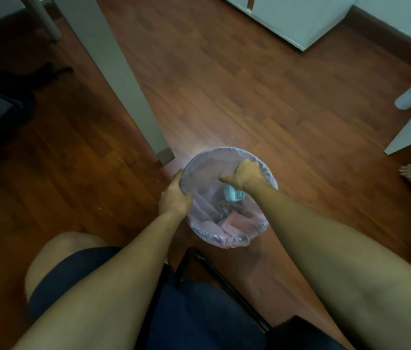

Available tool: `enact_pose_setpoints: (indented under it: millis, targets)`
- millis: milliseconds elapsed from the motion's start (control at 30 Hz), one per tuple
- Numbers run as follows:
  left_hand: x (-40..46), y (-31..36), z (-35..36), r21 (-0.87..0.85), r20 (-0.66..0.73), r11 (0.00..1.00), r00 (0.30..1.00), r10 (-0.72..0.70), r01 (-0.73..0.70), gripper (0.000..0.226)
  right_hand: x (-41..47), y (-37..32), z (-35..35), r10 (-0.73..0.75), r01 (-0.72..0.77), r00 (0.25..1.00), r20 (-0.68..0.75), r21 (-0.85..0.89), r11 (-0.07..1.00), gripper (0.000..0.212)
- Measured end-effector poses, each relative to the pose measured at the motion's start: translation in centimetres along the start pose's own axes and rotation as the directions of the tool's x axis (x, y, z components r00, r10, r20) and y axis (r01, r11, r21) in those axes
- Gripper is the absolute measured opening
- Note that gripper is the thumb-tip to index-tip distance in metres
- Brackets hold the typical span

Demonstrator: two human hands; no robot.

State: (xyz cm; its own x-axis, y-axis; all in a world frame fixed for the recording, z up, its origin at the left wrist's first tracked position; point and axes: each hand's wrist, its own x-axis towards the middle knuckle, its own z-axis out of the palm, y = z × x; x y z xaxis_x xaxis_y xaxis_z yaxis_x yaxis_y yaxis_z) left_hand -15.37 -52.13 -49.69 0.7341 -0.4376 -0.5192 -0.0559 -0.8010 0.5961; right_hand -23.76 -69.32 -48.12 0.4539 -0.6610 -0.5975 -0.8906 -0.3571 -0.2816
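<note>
While left hand point(175, 195) grips the rim of the round grey wastebin point(227, 148), right hand point(246, 174), straight across the opening, curls closed, apparently pinching the pink plastic liner point(199, 181).

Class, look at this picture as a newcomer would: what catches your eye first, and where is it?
A bin with a pink liner stands on the wooden floor at centre frame, before a seated person. The left grip holds its left rim. The right grip seems to pinch the liner at the far side, above a pale blue object inside.
</note>
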Motion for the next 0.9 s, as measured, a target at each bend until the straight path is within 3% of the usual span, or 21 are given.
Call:
enact_pose_setpoints:
  millis: [200,333,467,533,700,900]
  targets:
    - [-0.6,3.2,-3.7,0.037,-0.007,0.999,0.999,0.036,-0.035,0.06,-2.6,-2.0,-3.1,-0.074,0.07,0.996,0.059,0.059,0.996,0.055]
    - [-2.1,6.4,-7.0,0.03,-0.056,0.997,0.996,0.073,-0.071,0.053,-5.1,-3.6,-6.4,-0.059,0.049,0.998,0.026,0.286,0.957,0.044]
    - [-4.8,9.6,-11.3,0.009,-0.134,0.989,0.979,0.15,-0.151,0.044,-8.3,-5.8,-9.9,-0.063,0.044,0.998,0.006,0.657,0.753,0.033]
    - [-6.7,10.8,-13.9,-0.007,-0.183,0.982,0.966,0.184,-0.188,0.039,-10.1,-7.4,-11.7,-0.101,0.065,0.995,0.001,0.759,0.648,0.032]
    - [-11.3,12.4,-21.3,-0.025,-0.322,0.97,0.921,0.22,-0.241,0.032,-15.6,-12.4,-16.2,-0.214,0.154,0.975,-0.06,0.874,0.46,0.03]
    - [-17.6,11.9,-30.6,-0.018,-0.49,0.95,0.831,0.264,-0.312,0.028,-23.4,-19.9,-19.6,-0.388,0.275,0.911,-0.143,0.909,0.312,0.034]
